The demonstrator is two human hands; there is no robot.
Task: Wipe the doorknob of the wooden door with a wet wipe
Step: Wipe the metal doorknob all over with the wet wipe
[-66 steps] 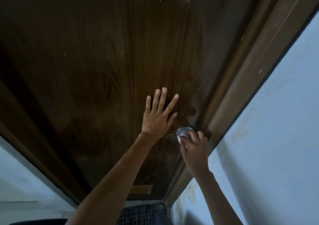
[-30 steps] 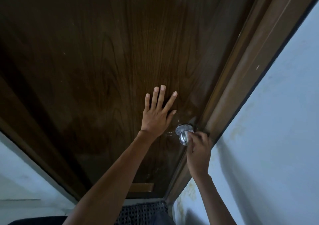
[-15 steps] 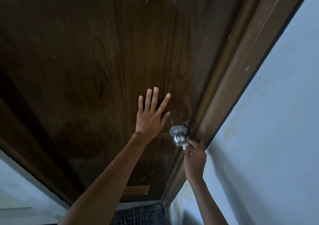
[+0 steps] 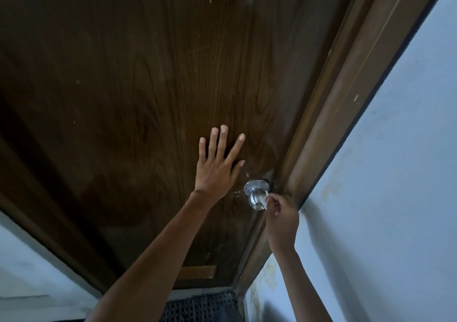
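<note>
Head view looks steeply along a dark wooden door (image 4: 123,99) that fills most of the picture, its grain running lengthwise. To its right stands a pale blue-grey wall (image 4: 395,198), with a lighter brown door frame (image 4: 346,99) between the two. At the bottom edge lies a dark woven mat (image 4: 197,307).

The left hand (image 4: 217,171) lies flat on the door panel, fingers straight and spread, just beside the knob. The right hand (image 4: 282,220) reaches in from the frame side, fingers curled and pinching a small white wet wipe (image 4: 265,199) against the right side of the silver doorknob (image 4: 256,197). The doorknob sits at the door's right edge, close to the frame, on its round plate.
</note>
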